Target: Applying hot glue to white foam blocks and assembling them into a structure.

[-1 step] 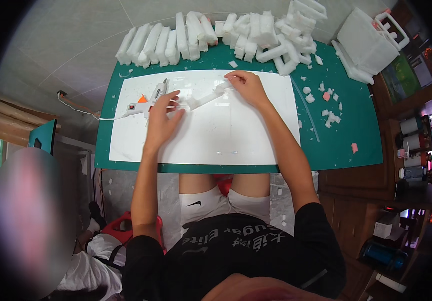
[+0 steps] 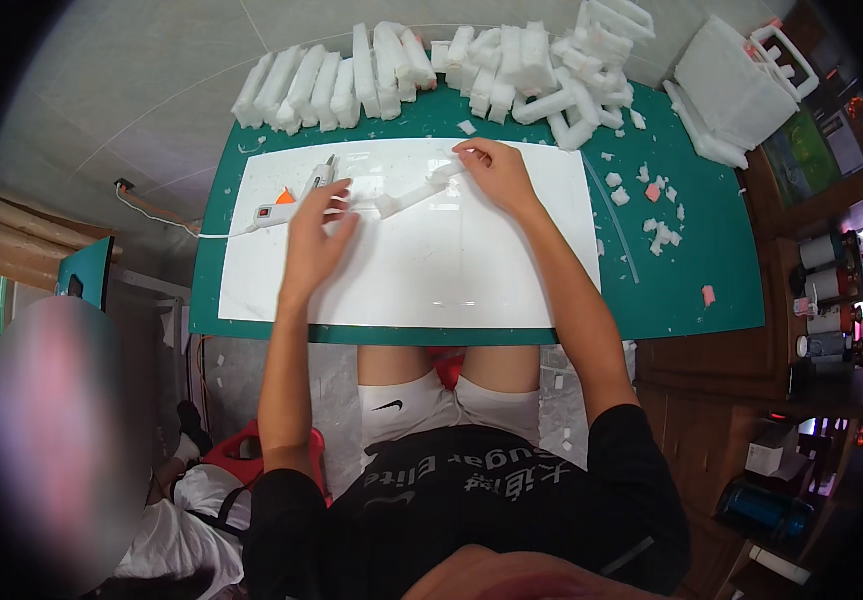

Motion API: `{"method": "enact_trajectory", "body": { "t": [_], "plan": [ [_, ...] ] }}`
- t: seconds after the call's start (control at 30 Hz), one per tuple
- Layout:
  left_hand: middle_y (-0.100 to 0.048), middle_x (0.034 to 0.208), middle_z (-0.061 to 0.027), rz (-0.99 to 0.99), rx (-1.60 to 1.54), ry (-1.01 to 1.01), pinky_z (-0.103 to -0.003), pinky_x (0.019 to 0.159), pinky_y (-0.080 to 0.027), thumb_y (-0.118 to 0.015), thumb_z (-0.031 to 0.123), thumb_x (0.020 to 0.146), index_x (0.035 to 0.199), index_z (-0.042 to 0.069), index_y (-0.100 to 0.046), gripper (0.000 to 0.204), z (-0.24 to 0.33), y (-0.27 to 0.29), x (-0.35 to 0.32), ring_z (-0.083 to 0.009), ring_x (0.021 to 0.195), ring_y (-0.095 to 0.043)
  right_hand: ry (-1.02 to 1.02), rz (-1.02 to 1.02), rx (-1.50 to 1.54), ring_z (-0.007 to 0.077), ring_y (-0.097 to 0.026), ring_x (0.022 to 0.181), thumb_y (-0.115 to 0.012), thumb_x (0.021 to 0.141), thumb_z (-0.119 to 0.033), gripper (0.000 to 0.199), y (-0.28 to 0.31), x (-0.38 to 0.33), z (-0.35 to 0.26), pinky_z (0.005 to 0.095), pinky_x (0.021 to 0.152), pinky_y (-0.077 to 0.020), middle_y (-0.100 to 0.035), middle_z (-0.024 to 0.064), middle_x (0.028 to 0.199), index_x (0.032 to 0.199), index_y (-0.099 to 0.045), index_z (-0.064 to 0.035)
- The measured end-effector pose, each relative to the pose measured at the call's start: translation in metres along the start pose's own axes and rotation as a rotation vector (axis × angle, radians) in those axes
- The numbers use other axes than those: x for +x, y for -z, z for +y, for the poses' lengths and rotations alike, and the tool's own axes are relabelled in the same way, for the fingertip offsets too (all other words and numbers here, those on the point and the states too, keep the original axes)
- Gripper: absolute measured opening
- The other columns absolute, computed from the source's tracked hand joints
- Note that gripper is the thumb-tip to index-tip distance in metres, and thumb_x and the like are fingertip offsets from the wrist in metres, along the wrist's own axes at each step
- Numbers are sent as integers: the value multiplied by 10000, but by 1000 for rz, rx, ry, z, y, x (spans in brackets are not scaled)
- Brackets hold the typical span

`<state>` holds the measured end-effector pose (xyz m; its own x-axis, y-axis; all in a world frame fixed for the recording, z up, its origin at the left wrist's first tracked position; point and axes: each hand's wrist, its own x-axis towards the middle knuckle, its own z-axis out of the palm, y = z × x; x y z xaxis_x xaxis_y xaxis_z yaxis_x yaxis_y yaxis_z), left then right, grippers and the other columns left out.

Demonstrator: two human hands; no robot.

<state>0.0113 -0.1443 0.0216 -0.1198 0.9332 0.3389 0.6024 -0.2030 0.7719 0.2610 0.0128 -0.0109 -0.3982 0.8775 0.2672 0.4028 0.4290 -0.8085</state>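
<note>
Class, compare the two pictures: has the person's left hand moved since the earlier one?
Yes, slightly to the left: judged against the white board, the left hand is now a little nearer the board's left edge.

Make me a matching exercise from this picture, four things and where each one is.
1. glue gun
2. white strip
3. thin translucent rod
4. row of foam blocks

A. on the green mat, right of the white board
B. along the mat's far edge
C. one end at the right hand
D. beside the left hand

Pairs: 1-D, 2-C, 3-A, 4-B
</note>
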Motion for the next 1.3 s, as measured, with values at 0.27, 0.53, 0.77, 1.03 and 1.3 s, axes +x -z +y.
{"method": "enact_trajectory", "body": {
  "t": [0.27, 0.53, 0.77, 1.03, 1.3],
  "plan": [
    [-558, 1204, -187, 23, 381, -30, -346, 932, -464, -497, -94, 765, 1158, 11, -559, 412, -45, 87, -2, -344, 1075, -565, 287, 81, -323, 256, -543, 959, -580, 765, -7, 321, 0, -4, 7, 324, 866, -458, -587, 103, 1069, 1061, -678, -82],
    [-505, 1278, -198, -171, 533, -103, -388, 1024, -395, -522, -107, 696, 1196, -15, -523, 509, -72, 90, 3, -364, 1188, -481, 132, -184, -106, 210, -521, 780, -618, 729, -63, 357, 0, -9, -21, 293, 762, -459, -599, 70, 971, 1083, -650, -80],
    [-493, 1181, -153, -253, 512, -62, -356, 892, -439, -532, -94, 685, 1195, 36, -550, 526, -72, 86, 17, -335, 1046, -527, 90, -240, -134, 204, -536, 761, -666, 759, -116, 261, -3, -10, -20, 289, 731, -465, -617, 82, 913, 1013, -663, -55],
    [-500, 1215, -136, -187, 394, -19, -356, 807, -485, -612, -15, 719, 1081, 24, -609, 365, -31, 86, 1, -317, 927, -591, 42, -252, -82, 156, -542, 781, -735, 776, -200, 273, -7, -12, -23, 259, 732, -471, -616, 64, 1020, 991, -682, -40],
    [-613, 1152, -124, -285, 268, -288, -360, 826, -457, -605, -20, 727, 1101, 23, -609, 376, 15, 52, -2, -296, 924, -568, 134, -239, -5, 168, -543, 747, -744, 758, -195, 265, -16, -14, -23, 271, 709, -472, -602, 69, 961, 960, -671, -40]
  ]
}}
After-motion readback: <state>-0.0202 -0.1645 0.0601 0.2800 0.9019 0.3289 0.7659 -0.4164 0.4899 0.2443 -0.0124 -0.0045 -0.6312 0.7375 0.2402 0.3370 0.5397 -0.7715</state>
